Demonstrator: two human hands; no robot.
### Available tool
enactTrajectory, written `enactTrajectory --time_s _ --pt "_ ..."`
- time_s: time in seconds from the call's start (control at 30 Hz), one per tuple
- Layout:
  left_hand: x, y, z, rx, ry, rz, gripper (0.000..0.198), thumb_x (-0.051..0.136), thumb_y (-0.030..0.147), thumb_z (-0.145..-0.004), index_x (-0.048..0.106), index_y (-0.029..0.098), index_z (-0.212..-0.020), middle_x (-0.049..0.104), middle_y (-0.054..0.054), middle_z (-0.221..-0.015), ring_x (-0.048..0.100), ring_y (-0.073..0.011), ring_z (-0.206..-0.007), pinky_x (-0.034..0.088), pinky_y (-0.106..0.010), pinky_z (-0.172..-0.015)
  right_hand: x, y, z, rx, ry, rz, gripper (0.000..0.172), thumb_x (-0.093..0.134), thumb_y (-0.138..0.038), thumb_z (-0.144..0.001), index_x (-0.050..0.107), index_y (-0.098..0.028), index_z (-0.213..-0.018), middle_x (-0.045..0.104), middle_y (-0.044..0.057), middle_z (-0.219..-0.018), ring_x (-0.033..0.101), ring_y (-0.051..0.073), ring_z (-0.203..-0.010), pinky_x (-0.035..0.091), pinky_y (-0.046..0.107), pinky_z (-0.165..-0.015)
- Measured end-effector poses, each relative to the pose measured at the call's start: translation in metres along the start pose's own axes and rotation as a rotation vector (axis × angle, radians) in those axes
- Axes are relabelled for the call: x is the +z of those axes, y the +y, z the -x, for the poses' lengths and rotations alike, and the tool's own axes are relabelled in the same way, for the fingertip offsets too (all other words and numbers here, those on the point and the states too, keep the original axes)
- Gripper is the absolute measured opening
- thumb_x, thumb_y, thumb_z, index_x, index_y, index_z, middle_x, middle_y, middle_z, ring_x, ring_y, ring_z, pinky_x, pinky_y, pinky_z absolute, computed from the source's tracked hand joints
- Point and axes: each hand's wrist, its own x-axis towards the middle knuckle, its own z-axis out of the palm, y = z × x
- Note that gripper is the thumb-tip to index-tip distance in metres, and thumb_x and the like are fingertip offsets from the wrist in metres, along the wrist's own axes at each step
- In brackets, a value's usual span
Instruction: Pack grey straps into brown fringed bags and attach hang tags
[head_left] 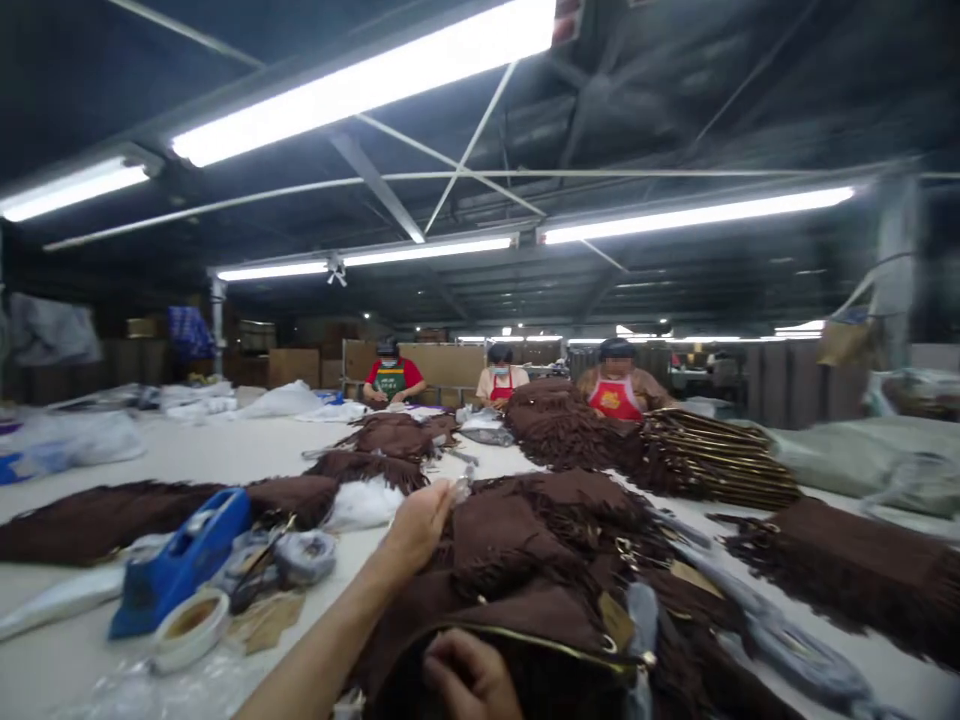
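Observation:
My left hand [420, 522] reaches forward over the heap of dark brown fringed bags [517, 530]. Its fingers are bent together around a small clear, shiny item [463, 484], too blurred to name. My right hand [471, 672] is at the bottom centre, its fingers curled at the opening of a brown bag [525, 620] with a gold zipper edge. Whether those fingers pinch anything is hidden. Metal rings and a grey plastic-wrapped strap [642, 630] lie at the right end of this bag.
A blue tape dispenser [180, 560], a tape roll [190, 628] and wrapped straps [304, 555] lie on the left. A stack of gold-edged bags [712, 455] stands at back right, with another fringed bag [862, 565] nearer. Three people sit across the table [187, 450].

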Motion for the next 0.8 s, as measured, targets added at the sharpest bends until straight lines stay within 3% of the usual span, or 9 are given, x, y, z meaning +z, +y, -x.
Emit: enactTrajectory --time_s 0.07,0.17,0.23,0.5,0.7,0.8 --pt "0.002 -0.023 0.029 -0.056 -0.073 -0.062 0.015 0.044 0.027 -0.091 0.057 0.021 -0.094 0.063 -0.002 -0.078 0.059 -0.0187 -0.075 0.041 -0.026 -0.070 -0.003 0.002 0.000 0.030 0.076 -0.086 0.032 0.069 -0.049 -0.077 0.070 -0.017 -0.070 0.065 0.003 -0.065 0.058 0.017 -0.065 0.046 0.025 -0.062" --pt "0.004 -0.041 0.067 -0.086 -0.229 -0.251 0.034 0.042 0.013 -0.087 0.051 0.020 -0.120 0.068 -0.007 -0.099 0.061 -0.0220 -0.091 0.044 -0.031 -0.080 -0.004 -0.006 0.001 0.142 0.214 -0.248 0.042 0.074 -0.057 -0.069 0.070 -0.016 -0.071 0.063 0.002 -0.059 0.044 0.010 -0.047 0.036 0.021 -0.044" --pt "0.000 -0.043 0.086 -0.070 -0.293 -0.349 0.041 0.041 0.010 -0.087 0.048 0.019 -0.126 0.066 -0.008 -0.106 0.058 -0.0230 -0.097 0.044 -0.034 -0.085 -0.002 -0.014 0.002 0.187 0.280 -0.326 0.044 0.077 -0.059 -0.064 0.070 -0.015 -0.071 0.062 0.002 -0.057 0.036 0.007 -0.041 0.028 0.020 -0.038" --pt "-0.028 -0.050 0.119 0.023 -0.237 -0.462 0.042 0.042 0.004 -0.085 0.048 0.016 -0.125 0.068 -0.007 -0.101 0.058 -0.0227 -0.091 0.042 -0.036 -0.085 0.008 -0.025 0.002 0.153 0.367 -0.408 0.039 0.082 -0.049 -0.064 0.073 -0.019 -0.087 0.064 0.001 -0.058 0.035 0.004 -0.038 0.024 0.017 -0.035" --pt "-0.034 -0.021 0.125 0.198 -0.176 -0.564 0.033 0.040 0.012 -0.095 0.043 0.016 -0.127 0.067 -0.005 -0.091 0.059 -0.0216 -0.081 0.036 -0.037 -0.081 0.008 -0.020 0.002 0.100 0.290 -0.321 0.044 0.077 -0.045 -0.072 0.072 -0.024 -0.110 0.065 -0.001 -0.062 0.037 0.005 -0.041 0.032 0.019 -0.040" --pt "-0.032 -0.002 0.129 0.250 -0.224 -0.500 0.028 0.037 0.015 -0.098 0.045 0.018 -0.125 0.066 -0.003 -0.087 0.056 -0.0198 -0.076 0.034 -0.036 -0.080 0.008 -0.022 0.001 0.087 0.246 -0.271 0.038 0.076 -0.045 -0.073 0.075 -0.022 -0.104 0.064 -0.001 -0.062 0.046 0.010 -0.050 0.041 0.022 -0.047"
